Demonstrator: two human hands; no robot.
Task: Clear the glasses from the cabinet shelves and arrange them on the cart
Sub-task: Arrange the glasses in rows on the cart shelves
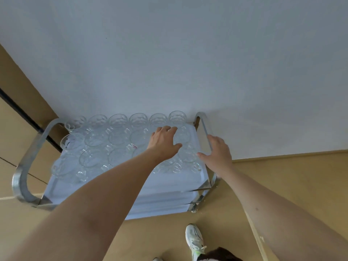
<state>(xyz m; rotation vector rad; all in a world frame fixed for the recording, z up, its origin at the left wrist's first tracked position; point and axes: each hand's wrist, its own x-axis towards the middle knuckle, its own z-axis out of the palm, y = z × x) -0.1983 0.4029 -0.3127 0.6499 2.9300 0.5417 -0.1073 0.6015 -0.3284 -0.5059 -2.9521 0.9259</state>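
Left hand (163, 142) is reaching over the glasses (118, 120), fingers spread, gripping nothing. Right hand (218, 153) is hovering relaxed beside the cart (28, 161) handle. I'm seeing clear faceted tumblers sitting in rows on its white top tray.

A white-topped cart (169, 182) with chrome end rails is seen at the frame's centre, and rows of clear glasses (118, 119) are stood across its top shelf.

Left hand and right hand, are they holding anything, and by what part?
Left hand rests open over the glasses, gripping none visibly. Right hand touches the cart handle, fingers straight.
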